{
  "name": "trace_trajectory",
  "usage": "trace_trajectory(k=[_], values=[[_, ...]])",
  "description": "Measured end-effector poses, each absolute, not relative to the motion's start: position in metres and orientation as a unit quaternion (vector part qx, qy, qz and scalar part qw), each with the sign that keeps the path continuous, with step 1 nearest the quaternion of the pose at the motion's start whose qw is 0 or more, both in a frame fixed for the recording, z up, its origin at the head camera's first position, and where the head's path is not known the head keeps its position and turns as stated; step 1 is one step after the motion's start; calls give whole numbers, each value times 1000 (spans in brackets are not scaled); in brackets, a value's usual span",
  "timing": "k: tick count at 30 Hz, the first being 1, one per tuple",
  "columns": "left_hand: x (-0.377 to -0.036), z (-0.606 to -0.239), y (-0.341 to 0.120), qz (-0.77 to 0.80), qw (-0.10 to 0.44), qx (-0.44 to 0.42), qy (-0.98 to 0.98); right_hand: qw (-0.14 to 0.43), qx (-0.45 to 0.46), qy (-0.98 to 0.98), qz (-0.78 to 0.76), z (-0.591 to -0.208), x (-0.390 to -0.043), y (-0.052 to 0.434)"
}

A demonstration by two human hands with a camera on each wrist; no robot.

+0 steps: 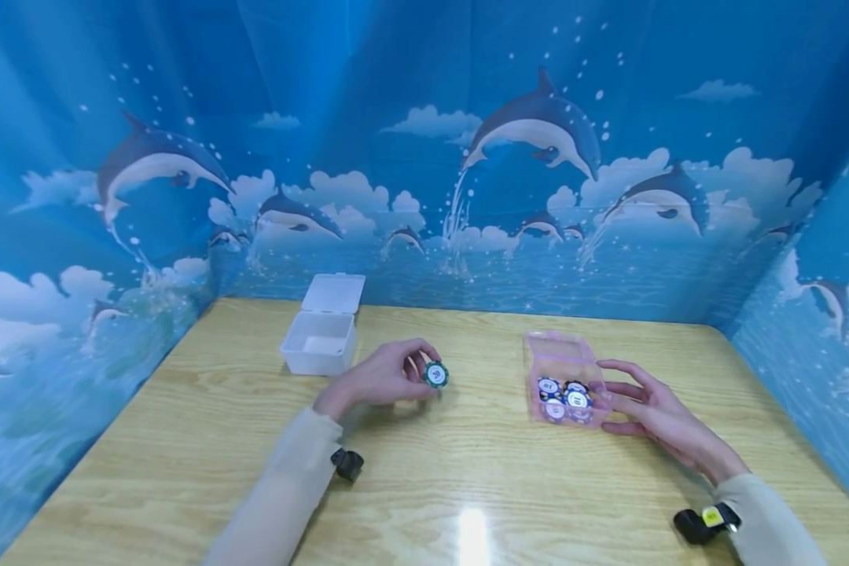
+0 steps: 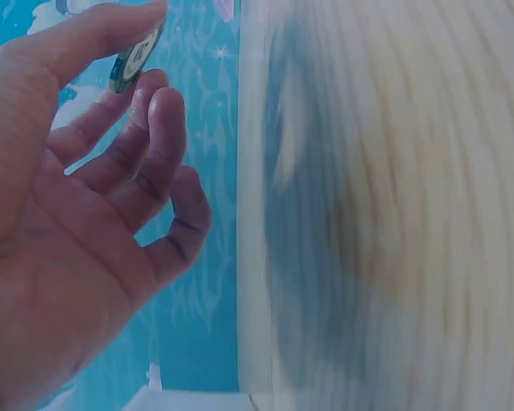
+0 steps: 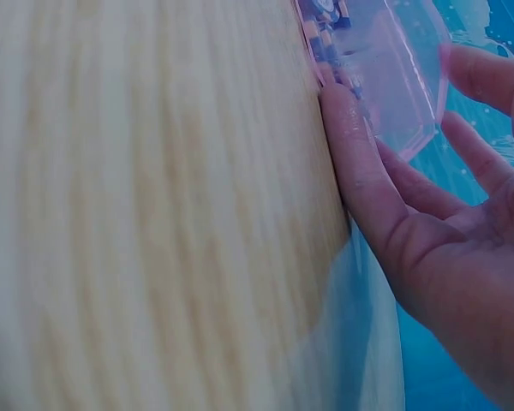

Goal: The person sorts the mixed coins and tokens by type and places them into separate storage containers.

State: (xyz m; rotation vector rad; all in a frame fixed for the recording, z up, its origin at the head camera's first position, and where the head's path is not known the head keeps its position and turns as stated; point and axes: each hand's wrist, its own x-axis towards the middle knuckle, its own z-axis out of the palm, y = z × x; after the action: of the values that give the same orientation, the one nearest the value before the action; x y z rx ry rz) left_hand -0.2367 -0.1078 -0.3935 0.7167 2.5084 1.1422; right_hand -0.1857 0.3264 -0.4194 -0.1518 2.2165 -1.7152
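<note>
I have the left hand (image 1: 382,377) lifted a little above the wooden table (image 1: 184,440), pinching a green poker chip (image 1: 435,374) by its rim; the chip sits between the thumb tip and the index finger, face turned toward the head camera, while the other fingers (image 2: 158,141) curl loosely behind it without touching it, as the left wrist view shows. To do this step well, I judge, I should keep the pinch on the edge and not the faces, hold the chip level enough that it cannot roll out, and move slowly, since only two fingertips carry it; a slack grip would probably let it drop and roll across the table.

The chip lies between the two containers; the open white box (image 1: 320,346), lid tipped back, stands just behind and to the left of the hand, and the clear pink box (image 1: 564,377) stands well apart to the right, with several more chips (image 1: 564,397) lying in it.

My right hand (image 1: 654,417) rests at the pink box; the fingers are straight and slightly spread, the thumb lying along the table against the box's near wall and the fingertips (image 3: 467,68) touching its side, steadying it rather than gripping; I should keep that light press so the box does not slide.
</note>
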Motion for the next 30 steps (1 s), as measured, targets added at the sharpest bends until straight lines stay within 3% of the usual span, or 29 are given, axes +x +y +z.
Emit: trace_trajectory(k=[17,30], values=[[-237,-392,-52,423,132,310,841,171,-51,778,-602,-419,-187,326],[-235,-395,-20,431,152,311,833,170,-57,776,-604,-420,-187,326]])
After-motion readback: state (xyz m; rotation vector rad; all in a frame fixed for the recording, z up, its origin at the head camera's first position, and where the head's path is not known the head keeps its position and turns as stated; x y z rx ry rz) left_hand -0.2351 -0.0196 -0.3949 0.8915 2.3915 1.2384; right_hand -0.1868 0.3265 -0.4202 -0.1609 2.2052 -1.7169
